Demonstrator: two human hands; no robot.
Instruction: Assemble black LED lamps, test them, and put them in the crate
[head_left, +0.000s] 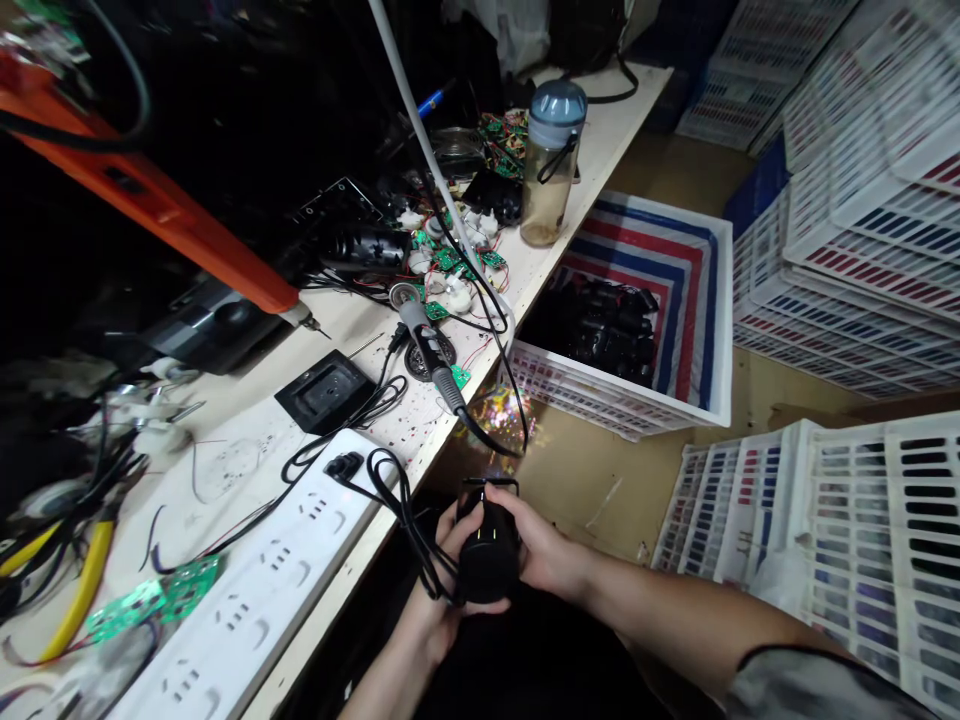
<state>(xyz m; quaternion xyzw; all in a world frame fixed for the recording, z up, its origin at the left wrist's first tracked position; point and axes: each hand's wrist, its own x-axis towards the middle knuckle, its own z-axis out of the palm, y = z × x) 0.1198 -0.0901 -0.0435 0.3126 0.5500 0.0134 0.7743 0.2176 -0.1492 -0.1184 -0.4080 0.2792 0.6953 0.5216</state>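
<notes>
Right of the power strip [255, 585], with the black cord [409, 520] slack, my left hand [441, 622] is closed around the black device [489, 560] beside the workbench [244, 430], my right hand [543, 546] closed on its other side; even pressure should steady it.

The 2 bare hands meet low in the view, cupped opposite each other in a grip, thumbs on top. The left hand [448, 575] reaches up from the bottom edge, its forearm [394, 660] angled upward; the right hand [541, 548] comes in from the right, its arm [675, 612] bare up to a grey patterned sleeve [802, 688].
</notes>
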